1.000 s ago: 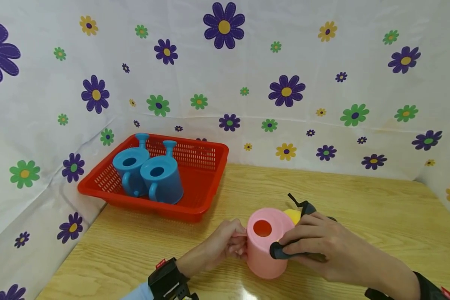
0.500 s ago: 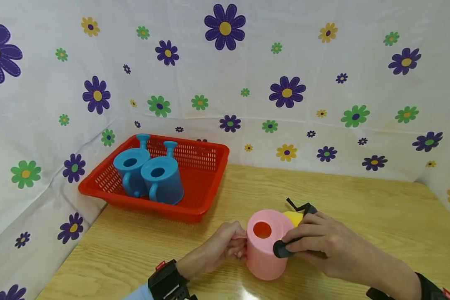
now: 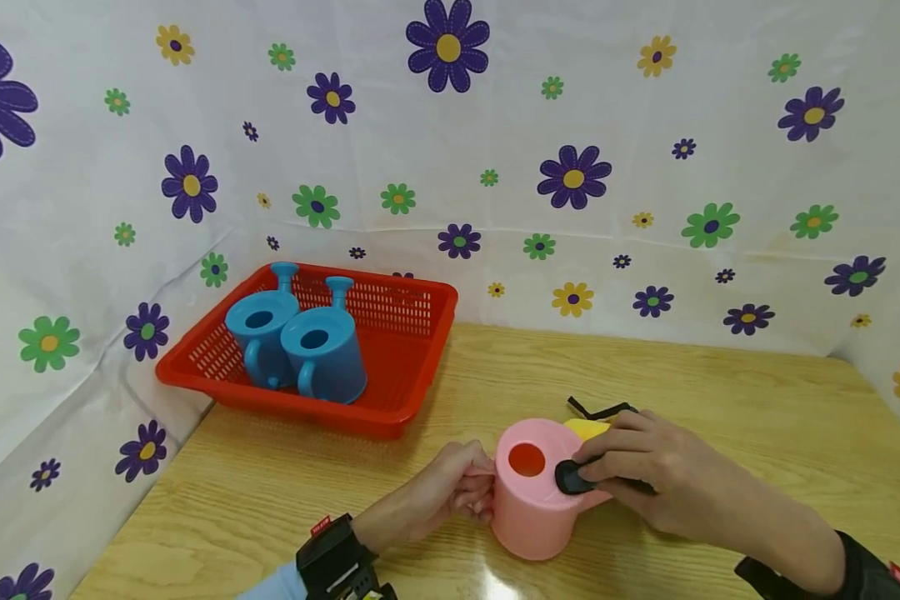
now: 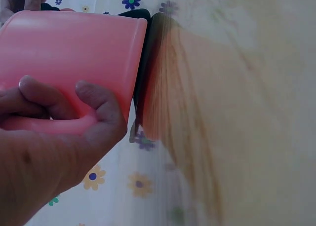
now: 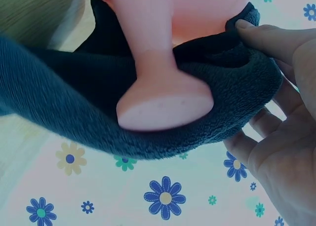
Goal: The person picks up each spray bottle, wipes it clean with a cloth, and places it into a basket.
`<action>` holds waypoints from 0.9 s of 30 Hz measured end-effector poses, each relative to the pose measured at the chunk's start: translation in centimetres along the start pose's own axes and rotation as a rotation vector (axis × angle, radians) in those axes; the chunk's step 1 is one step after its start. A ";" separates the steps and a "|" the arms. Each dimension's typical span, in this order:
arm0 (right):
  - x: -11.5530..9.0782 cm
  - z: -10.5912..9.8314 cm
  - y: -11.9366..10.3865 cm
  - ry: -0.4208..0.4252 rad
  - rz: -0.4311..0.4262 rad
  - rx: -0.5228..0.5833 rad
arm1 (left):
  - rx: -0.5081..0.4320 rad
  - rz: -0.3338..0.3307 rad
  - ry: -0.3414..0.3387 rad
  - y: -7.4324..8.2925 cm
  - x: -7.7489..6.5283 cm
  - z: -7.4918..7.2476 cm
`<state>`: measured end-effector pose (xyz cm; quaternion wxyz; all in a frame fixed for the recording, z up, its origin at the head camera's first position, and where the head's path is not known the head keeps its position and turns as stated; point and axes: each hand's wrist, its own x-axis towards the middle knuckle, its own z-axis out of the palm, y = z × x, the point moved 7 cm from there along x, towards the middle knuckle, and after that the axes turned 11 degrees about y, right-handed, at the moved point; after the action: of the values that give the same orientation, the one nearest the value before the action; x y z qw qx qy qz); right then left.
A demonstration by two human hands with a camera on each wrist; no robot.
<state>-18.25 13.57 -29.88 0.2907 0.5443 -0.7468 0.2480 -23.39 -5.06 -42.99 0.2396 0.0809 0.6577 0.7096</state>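
Observation:
A pink watering can (image 3: pixel 532 525) stands upright on the table, its round top opening showing orange inside. My left hand (image 3: pixel 453 487) grips its handle, fingers curled through the loop in the left wrist view. My right hand (image 3: pixel 663 475) pinches a dark plush cloth (image 3: pixel 572 477) at the can's upper right side. In the right wrist view the cloth hangs around and beneath the can's spout (image 5: pixel 155 53) and its flared sprinkler head (image 5: pixel 165 105). A yellow patch (image 3: pixel 587 428) and a black strip (image 3: pixel 600 412) show behind the right hand.
At the left back sits a red plastic basket (image 3: pixel 378 423) with slotted sides. Two blue watering cans, a nearer one (image 3: pixel 341 362) and a farther one (image 3: pixel 273 354), stand in its left half. A flowered white sheet (image 3: pixel 495 125) hangs behind the wooden table (image 3: pixel 765 417).
My right hand has slid the cloth's edge up and slightly right, from the can's side onto its top rim. Part of the pink spout now shows below that hand. My left hand keeps its grip.

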 end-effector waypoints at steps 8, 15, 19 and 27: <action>0.2 -0.4 1.0 -0.007 0.026 -0.001 | 0.022 0.072 -0.045 0.4 -0.2 0.4; 0.1 -0.6 1.9 -0.016 0.078 0.031 | 0.042 0.125 -0.073 0.7 -0.7 0.6; -0.1 -0.5 2.2 -0.032 0.101 0.030 | 0.084 0.148 -0.102 0.9 -0.9 0.7; -0.1 -1.4 2.7 0.002 0.113 -0.047 | 0.379 0.252 -0.196 1.4 -1.4 1.1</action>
<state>-20.53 15.40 -29.09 0.2898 0.4939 -0.7817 0.2469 -22.02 -4.77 -41.22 0.1923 0.2740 0.7375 0.5866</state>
